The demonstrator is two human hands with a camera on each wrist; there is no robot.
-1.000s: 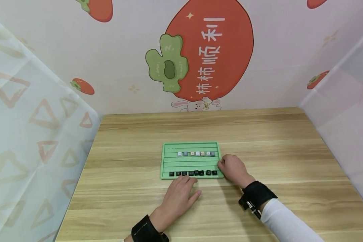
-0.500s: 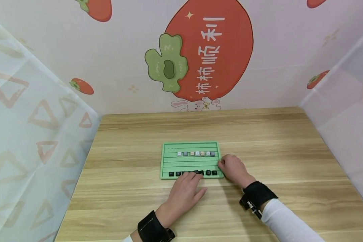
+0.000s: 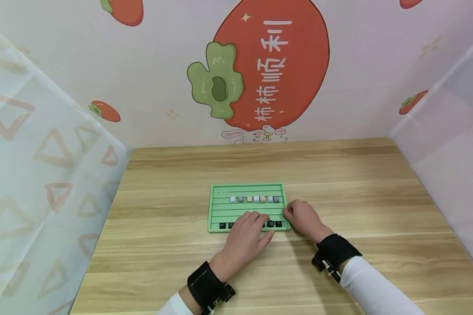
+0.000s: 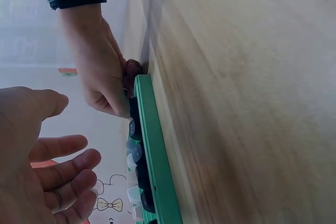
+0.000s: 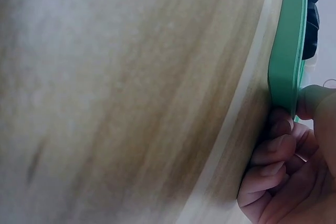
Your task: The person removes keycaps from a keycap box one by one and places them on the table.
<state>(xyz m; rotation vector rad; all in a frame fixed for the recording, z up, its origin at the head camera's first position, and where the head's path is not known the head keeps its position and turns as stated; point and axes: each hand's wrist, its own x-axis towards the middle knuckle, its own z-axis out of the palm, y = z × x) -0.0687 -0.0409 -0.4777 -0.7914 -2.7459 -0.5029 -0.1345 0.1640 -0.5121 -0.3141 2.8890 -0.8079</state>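
A green ridged tray point(image 3: 228, 213) lies flat on the table. Black keycaps point(image 3: 278, 224) stand in a line along its near edge, and a row of white, grey and beige keycaps point(image 3: 256, 199) crosses its upper half. My left hand point(image 3: 246, 234) is over the near side of the tray, hiding several black keycaps. In the left wrist view the left hand's loosely spread fingers point(image 4: 68, 177) hold nothing and are apart from the tray. At the tray's right edge my right hand point(image 3: 304, 219) pinches the rim, thumb above and curled fingers point(image 5: 273, 150) beside and below.
The wooden table point(image 3: 165, 188) extends around the tray on all sides. Behind it rises a wall sheet with a large printed persimmon point(image 3: 291, 78). Pale patterned sheets point(image 3: 55, 192) close off the left and right sides.
My left hand has moved forward and to the right, from the tray's near edge to above the black keycaps, covering more of them. The right hand has kept its place on the rim.
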